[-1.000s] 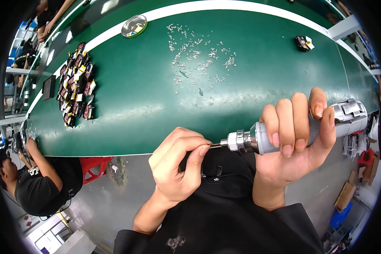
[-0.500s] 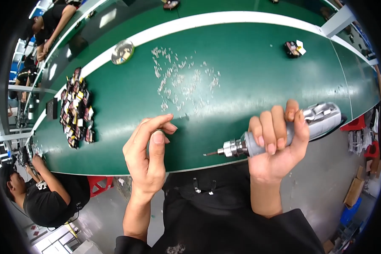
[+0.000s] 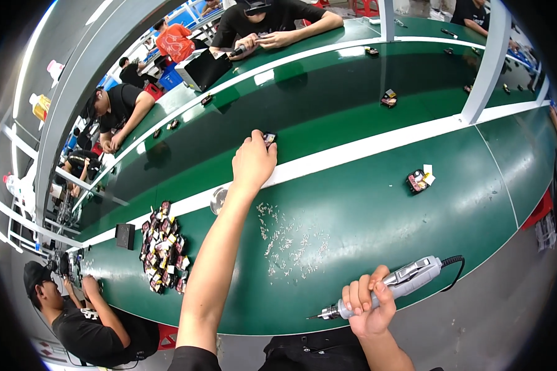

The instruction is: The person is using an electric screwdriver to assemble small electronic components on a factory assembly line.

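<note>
My left arm stretches over the bench to the belt beyond the white rail, where my left hand closes around a small black device with pale and coloured parts. Most of its grip is hidden behind the back of the hand. In my right hand is a grey electric screwdriver, its thin bit pointing left over the near bench edge and its black cord trailing right. Tiny screws lie scattered on the green bench between both arms. A similar device with a white tag rests toward the right.
A heap of similar devices stands left of my forearm, near a black box. A round clear dish is by the white rail. A grey post rises far right. Co-workers sit across the belt and at left.
My left hand has gone from above the near bench to the far belt and closed on a device there. The right hand with the screwdriver appears lower as the view has tilted up.
</note>
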Available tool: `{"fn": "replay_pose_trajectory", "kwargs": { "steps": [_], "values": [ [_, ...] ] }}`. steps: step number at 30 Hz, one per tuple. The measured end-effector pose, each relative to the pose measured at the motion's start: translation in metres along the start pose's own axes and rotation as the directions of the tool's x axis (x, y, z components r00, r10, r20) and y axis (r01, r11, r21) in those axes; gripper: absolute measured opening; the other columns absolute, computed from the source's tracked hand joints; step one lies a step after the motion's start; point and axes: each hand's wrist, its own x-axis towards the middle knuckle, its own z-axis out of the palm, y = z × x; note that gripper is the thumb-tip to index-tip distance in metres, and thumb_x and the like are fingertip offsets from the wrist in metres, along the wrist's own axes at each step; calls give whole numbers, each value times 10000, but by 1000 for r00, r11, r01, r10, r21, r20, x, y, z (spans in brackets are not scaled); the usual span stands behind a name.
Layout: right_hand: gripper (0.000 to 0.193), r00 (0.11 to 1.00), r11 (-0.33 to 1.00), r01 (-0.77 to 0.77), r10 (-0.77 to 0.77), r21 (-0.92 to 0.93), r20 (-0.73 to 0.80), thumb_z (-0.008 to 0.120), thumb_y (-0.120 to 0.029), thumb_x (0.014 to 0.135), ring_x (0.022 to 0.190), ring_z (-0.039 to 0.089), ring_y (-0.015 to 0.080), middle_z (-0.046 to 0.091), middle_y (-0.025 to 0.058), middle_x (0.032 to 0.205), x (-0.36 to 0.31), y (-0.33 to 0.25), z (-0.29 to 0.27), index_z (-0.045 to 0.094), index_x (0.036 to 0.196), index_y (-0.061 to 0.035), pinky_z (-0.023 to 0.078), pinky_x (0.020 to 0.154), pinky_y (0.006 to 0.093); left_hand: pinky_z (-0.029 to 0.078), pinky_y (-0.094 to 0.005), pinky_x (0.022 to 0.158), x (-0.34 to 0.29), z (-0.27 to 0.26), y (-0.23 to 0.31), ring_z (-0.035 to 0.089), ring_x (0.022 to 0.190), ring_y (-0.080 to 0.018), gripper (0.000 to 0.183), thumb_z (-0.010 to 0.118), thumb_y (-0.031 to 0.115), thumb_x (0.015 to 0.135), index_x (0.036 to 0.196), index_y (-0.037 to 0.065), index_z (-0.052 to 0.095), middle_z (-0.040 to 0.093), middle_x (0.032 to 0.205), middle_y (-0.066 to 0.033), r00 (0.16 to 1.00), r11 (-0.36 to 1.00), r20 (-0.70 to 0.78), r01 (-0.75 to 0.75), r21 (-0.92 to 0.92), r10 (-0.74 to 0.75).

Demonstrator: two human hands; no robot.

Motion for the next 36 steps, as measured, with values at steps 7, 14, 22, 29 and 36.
{"fn": "replay_pose_trajectory", "kwargs": {
  "steps": [7,14,22,29,36],
  "values": [
    [103,999,998,-52,52,-19,0,505,-155,895,440,386,133,388,23,518,-3,-4,4,440,835,-104,376,527,315,497,-440,843,24,16,-15,549,1025,-397,480,629,179,843,1231,-37,445,560,1081,-252,983,960,-6,-176,216,182],
    [100,998,998,-61,60,-30,-16,499,-146,903,440,391,131,391,21,518,-12,-7,2,438,834,-107,378,524,315,478,-383,827,-31,-27,-27,574,953,-327,419,687,94,798,1164,11,502,593,1005,-192,975,941,24,-209,-267,223],
    [177,1000,997,9,-7,-80,24,497,-216,946,444,351,81,340,-27,529,-1,-3,6,416,845,-95,358,507,260,474,-382,846,-214,-100,-12,567,999,-308,464,752,35,682,1101,11,553,598,1083,-128,868,861,190,-381,-336,458],
    [154,996,996,-63,66,-58,53,456,-205,945,437,372,95,370,-16,534,-15,14,20,414,852,-90,373,497,273,469,-386,840,-294,-105,-29,553,992,-316,454,731,-12,657,1088,-8,586,584,1116,-128,939,885,150,-225,-408,308],
    [71,949,944,-270,294,-191,111,468,-141,919,469,407,124,393,9,562,-58,57,38,429,896,-85,390,548,300,468,-385,763,-303,-92,-16,570,871,-298,243,673,-79,714,923,-7,573,582,945,-116,994,920,32,-81,-384,100]
  ]
}}
